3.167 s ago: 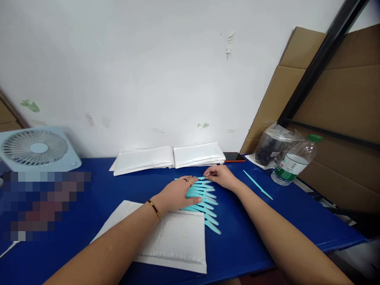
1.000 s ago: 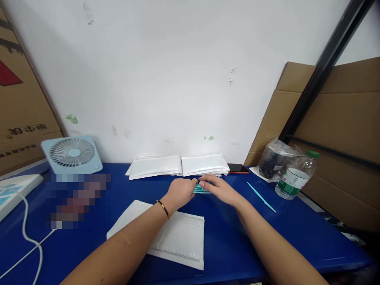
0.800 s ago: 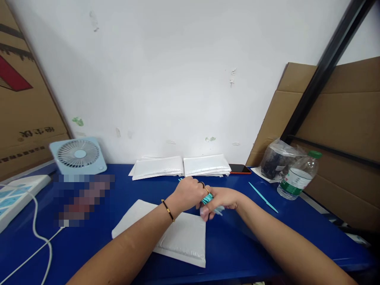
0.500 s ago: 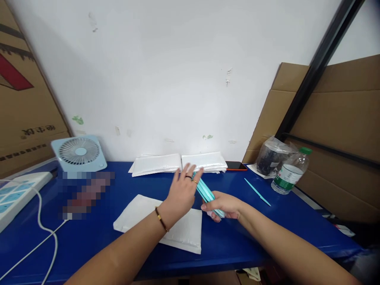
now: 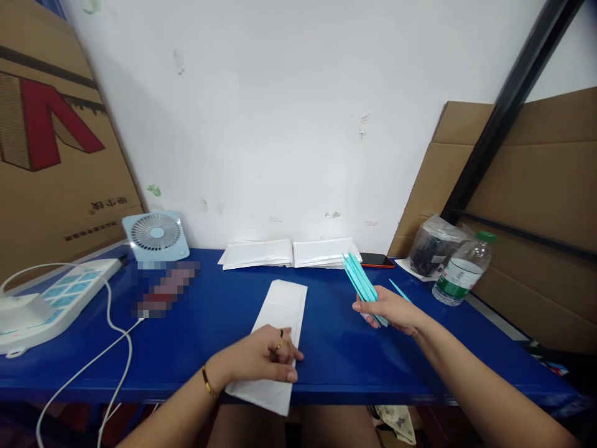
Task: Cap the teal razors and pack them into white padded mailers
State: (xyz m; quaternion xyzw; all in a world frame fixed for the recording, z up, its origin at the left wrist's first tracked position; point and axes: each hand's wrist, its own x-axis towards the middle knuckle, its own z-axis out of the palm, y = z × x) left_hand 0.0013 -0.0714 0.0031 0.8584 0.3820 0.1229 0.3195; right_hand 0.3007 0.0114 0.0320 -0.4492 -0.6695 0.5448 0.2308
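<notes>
A bundle of slim, turquoise plastic sticks (image 5: 358, 278) is held right of the frame's centre, its lower end closed between the thumb and fingers of the right hand (image 5: 390, 309); its uneven upper tips are slanted toward the upper left. At lower centre, a long, white padded envelope (image 5: 282, 305) is laid aslant on the glossy blue tabletop (image 5: 326, 336), partly covered by the left hand (image 5: 256, 358); whether it is pinched cannot be told.
</notes>
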